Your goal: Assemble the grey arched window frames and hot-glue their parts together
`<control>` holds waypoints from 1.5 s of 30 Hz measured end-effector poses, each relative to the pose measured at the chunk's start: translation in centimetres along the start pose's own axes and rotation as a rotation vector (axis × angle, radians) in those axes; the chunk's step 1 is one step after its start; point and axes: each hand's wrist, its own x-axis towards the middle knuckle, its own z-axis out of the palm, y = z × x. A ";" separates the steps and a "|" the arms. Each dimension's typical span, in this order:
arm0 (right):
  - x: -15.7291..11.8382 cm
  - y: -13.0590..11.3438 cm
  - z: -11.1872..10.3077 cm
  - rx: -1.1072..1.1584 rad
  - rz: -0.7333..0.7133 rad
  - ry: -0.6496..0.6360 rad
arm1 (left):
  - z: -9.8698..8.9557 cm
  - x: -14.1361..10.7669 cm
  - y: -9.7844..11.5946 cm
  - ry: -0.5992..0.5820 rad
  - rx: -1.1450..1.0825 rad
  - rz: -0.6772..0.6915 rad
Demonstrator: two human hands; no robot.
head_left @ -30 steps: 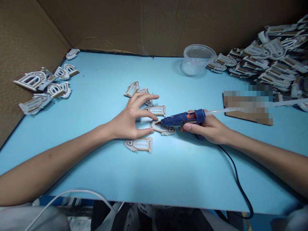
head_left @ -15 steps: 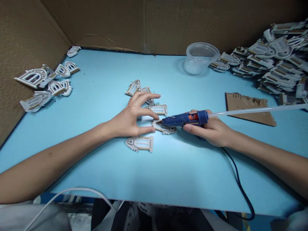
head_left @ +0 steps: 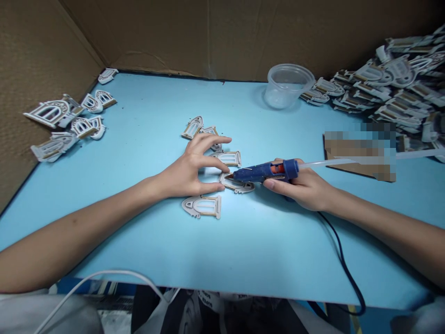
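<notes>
My right hand (head_left: 311,188) is closed around a blue hot glue gun (head_left: 257,172), from whose back a long, clear glue stick runs off to the right. The gun's nozzle rests over the left end of a small white arched window piece (head_left: 239,185) with gold-brown edging. Thumb and index finger of my left hand (head_left: 189,171) pinch that same end from both sides, while its other fingers spread above. Just below lies a similar arched piece (head_left: 203,206). Another window piece (head_left: 232,158) lies above, and two more sit partly under my left fingers.
A clear plastic tub (head_left: 288,88) stands at the back, beside a large heap of arched pieces (head_left: 389,93). A cardboard scrap (head_left: 361,162), partly pixelated, lies at right. More pieces (head_left: 52,113) are piled at left. Cardboard walls (head_left: 156,37) border the blue table (head_left: 243,255). A black cord (head_left: 342,255) trails from the gun.
The view has shifted very slightly. Both hands, the glue gun and the window piece keep the same places relative to each other.
</notes>
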 end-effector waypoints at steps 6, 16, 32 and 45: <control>-0.3 -0.1 0.4 0.203 0.086 -0.018 | 0.0 0.0 0.0 -0.004 -0.009 -0.021; -0.2 0.4 1.4 0.622 0.139 0.367 | 0.0 -0.1 0.1 -0.026 0.022 0.004; -0.1 0.7 1.5 0.621 0.124 0.431 | 0.3 -0.2 -0.2 -0.074 0.169 0.122; -0.2 0.6 1.5 0.629 0.115 0.447 | 0.1 -0.2 0.0 -0.209 0.155 0.138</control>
